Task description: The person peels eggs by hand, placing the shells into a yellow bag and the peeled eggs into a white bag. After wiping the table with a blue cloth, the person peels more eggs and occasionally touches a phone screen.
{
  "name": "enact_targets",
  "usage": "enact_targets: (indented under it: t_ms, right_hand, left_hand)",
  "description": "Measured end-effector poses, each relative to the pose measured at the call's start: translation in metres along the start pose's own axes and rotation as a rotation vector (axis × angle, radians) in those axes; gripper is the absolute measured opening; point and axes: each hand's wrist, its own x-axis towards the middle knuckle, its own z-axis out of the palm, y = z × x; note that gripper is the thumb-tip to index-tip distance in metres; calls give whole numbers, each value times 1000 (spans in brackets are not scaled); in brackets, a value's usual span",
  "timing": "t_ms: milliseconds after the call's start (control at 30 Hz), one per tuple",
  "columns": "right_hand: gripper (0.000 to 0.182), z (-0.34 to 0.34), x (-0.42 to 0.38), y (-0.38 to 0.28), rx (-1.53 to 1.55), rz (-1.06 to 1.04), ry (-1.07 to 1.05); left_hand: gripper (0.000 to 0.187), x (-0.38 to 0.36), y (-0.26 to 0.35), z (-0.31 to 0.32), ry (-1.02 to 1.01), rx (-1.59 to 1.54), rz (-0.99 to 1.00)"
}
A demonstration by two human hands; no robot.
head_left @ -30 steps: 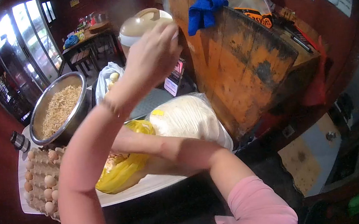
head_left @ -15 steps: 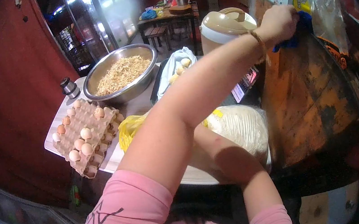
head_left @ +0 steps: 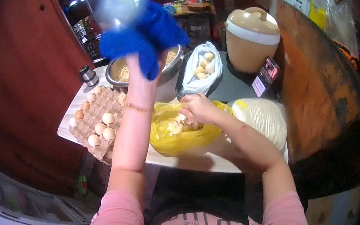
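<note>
Raised at the upper left, my left hand [head_left: 140,67] is closed on a blue cloth [head_left: 147,32]; the cloth is blurred and hides most of the fingers. It hangs in front of the big metal bowl [head_left: 116,77]. My right hand [head_left: 200,109] is over the rim of a yellow plastic bag [head_left: 179,144], its fingers curled and pressed together; what they hold is hard to make out. Pale shredded or broken pieces [head_left: 181,125] lie inside the bag. Beside it on the right rests a large plastic-wrapped white bundle [head_left: 260,120].
Egg trays [head_left: 93,128] with several eggs stand left. A small dark-and-silver container [head_left: 88,75] is behind them. A white bag of round pale items [head_left: 202,71] lies on a dark tray [head_left: 230,83]. A beige jug [head_left: 250,44], phone [head_left: 266,76] and wooden board [head_left: 316,76] are right.
My left hand has swung from the far right to the upper left with the blue cloth. My right hand, hidden behind that arm before, now shows over the yellow bag.
</note>
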Motion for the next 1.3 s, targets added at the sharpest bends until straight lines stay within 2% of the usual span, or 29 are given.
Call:
enact_targets:
  t_ms: [33, 100, 167, 233, 300, 333, 400, 433, 500, 533, 567, 600, 633, 700, 733, 767, 833, 867, 900, 967, 1000, 1033, 1100, 1133, 1167, 1233, 1267, 1300]
  right_hand:
    - [31, 0, 0, 0, -41, 10, -31]
    - [25, -2, 3, 0, -35, 15, -4]
    - [19, -11, 6, -5, -106, 33, -40]
    - [13, -16, 6, -7, -165, 18, -118]
    - [16, -21, 6, -13, -234, -15, -181]
    - [27, -22, 5, -18, -237, 14, -172]
    - [59, -34, 11, -35, -229, 81, -175]
    - [56, -36, 17, -36, -164, 78, -44]
    - [58, -35, 35, -43, 36, 81, 315]
    - [58, -38, 40, -62, 35, 83, 308]
    - [64, -42, 47, -82, 12, 34, 485]
    - [69, -44, 55, -101, -15, -17, 665]
    - [69, -40, 61, -117, -21, -17, 665]
    - [75, -27, 69, -146, -369, -35, 770]
    - [70, -21, 69, -149, -340, -33, 776]
    - [70, -12, 74, -150, -339, -44, 772]
    - [66, 1, 83, -159, -597, 89, 753]
    - [82, 9, 85, -163, -493, 64, 799]
    - [82, 12, 86, -167, -481, 54, 787]
    - [81, 20, 91, -176, -209, 68, 724]
    - [86, 24, 92, -175, -247, 112, 673]
    - [86, 23, 89, -179, -240, 90, 656]
    - [97, 22, 81, -187, 227, 67, 655]
    - [111, 27, 81, -182, 293, 57, 703]
    - [109, 31, 80, -177, 346, 5, 730]
    - [106, 37, 71, -177, 833, 102, 613]
    - [106, 39, 64, -177, 828, 107, 612]
    - [103, 34, 57, -187, 1054, 179, 561]
  left_hand:
    - [34, -24, -4, -8, 195, 562, -20]
    - [41, -64, -10, -59, 286, 787, -26]
    - [53, -106, 41, -107, 638, -661, -351]
    - [48, -123, 59, -77, -51, -561, -100]
    - [36, -138, 68, -63, 487, 31, -36]
    - [36, -140, 76, -54, 491, 26, -24]
    - [28, -143, 89, -37, 546, 57, -219]
    - [27, -146, 88, -28, 543, 138, -211]
    - [21, -162, 72, -39, 552, -42, -354]
    - [17, -167, 60, -42, 354, 427, -198]
    - [15, -171, 49, -42, 135, 880, -32]
    - [15, -171, 45, -35, 136, 873, -33]
    - [20, -170, 41, -26, 129, 1187, 2]
    - [31, -170, 37, -15, 114, 1820, 77]
    - [31, -169, 34, -20, 119, 1821, 79]
    - [28, -166, 24, -33, 192, 1198, -35]
    - [37, -164, 21, -49, 285, -56, -201]
    - [24, -173, 25, -58, 315, 504, -109]
    - [24, -176, 32, -58, 332, 512, -112]
    - [14, -179, 42, -64, 347, 1234, -127]
    - [16, -179, 38, -73, 264, 1386, 22]
    - [16, -179, 48, -63, 293, 1395, 18]
    - [17, -178, 65, -44, 425, 755, 71]
    - [22, -184, 64, -50, 446, 251, -65]
    - [22, -188, 59, -51, 372, 74, -28]
    - [25, -180, 65, -35, 733, -599, -224]
    - [25, -182, 58, -35, 734, -605, -227]
    - [25, -186, 47, -38, 748, -408, -165]
